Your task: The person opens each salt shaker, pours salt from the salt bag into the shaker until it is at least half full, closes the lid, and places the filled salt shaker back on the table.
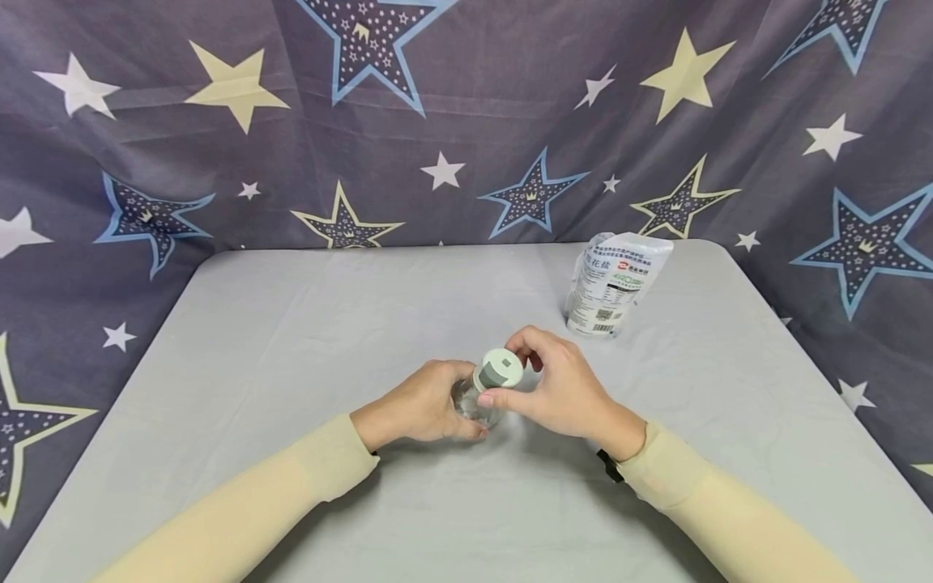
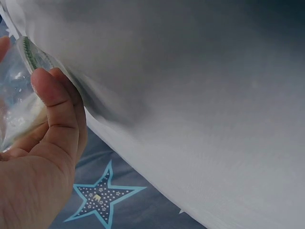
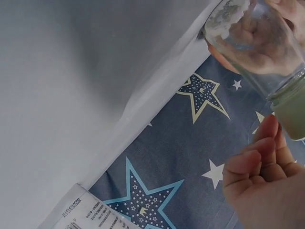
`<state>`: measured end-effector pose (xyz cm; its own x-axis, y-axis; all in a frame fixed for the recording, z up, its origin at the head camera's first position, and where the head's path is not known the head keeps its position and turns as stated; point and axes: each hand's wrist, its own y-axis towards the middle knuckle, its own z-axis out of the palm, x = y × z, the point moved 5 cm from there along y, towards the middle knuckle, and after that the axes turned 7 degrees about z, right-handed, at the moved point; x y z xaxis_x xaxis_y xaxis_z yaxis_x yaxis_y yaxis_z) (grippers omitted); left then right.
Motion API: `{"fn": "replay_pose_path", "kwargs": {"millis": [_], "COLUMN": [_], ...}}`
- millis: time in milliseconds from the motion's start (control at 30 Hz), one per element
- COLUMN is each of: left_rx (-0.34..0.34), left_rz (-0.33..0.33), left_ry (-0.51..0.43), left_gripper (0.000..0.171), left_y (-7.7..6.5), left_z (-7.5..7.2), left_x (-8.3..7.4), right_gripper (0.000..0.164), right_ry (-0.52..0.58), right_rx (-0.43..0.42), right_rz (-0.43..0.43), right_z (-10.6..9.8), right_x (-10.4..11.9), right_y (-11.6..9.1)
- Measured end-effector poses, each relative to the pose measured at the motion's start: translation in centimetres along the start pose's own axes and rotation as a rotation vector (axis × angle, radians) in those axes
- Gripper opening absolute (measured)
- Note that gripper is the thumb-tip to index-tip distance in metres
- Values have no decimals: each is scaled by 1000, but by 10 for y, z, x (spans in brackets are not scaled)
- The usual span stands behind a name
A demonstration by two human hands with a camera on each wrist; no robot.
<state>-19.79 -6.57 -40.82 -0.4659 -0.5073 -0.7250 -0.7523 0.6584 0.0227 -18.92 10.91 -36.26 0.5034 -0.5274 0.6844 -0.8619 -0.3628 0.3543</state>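
A small clear glass seasoning jar (image 1: 470, 403) with a pale green lid (image 1: 501, 366) is in front of me, tilted. My left hand (image 1: 428, 398) grips its glass body, thumb on one side and fingers on the other. At the lid is my right hand (image 1: 564, 390), thumb against the near side and bent fingertips at the far edge. The right wrist view shows white grains inside the jar (image 3: 259, 52), lying toward its base, and curled fingers just beside the lid (image 3: 290, 112). In the left wrist view, the left hand (image 2: 55, 129) partly hides the jar.
A white printed pouch (image 1: 615, 283) stands on the table farther back, right of both hands. The grey cloth-covered table (image 1: 350, 316) ends at a dark star-patterned curtain (image 1: 291, 154). There is a black band (image 1: 611, 465) at the right wrist.
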Motion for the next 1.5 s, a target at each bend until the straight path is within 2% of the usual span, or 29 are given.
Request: {"fn": "replay_pose_path", "kwargs": {"millis": [200,333,567,767,933,1067,1167,1500], "left_rx": [1,-3,-8,-1,-4,-7,-9,-7], "left_rz": [-2,4,29,27,21,13,9,11], "left_ry": [10,16,18,16,18,16,17,17], "left_gripper": [41,43,47,47,45,44,43,42], "left_y": [0,1,1,1,1,1,1,1], "left_z": [0,0,0,0,0,0,0,0], "left_x": [0,1,0,1,1,0,1,2], "right_gripper": [38,38,56,68,66,58,51,40], "right_ry": [33,37,79,106,50,14,17,64], "right_rx": [-11,13,89,103,67,30,14,-1], "right_rz": [-54,-85,-128,-162,-108,-14,23,-43], "right_z": [0,0,0,-1,-1,-1,-1,0], "right_x": [3,5,4,3,3,0,-1,1], "right_y": [-1,0,-1,-1,-1,0,1,1]}}
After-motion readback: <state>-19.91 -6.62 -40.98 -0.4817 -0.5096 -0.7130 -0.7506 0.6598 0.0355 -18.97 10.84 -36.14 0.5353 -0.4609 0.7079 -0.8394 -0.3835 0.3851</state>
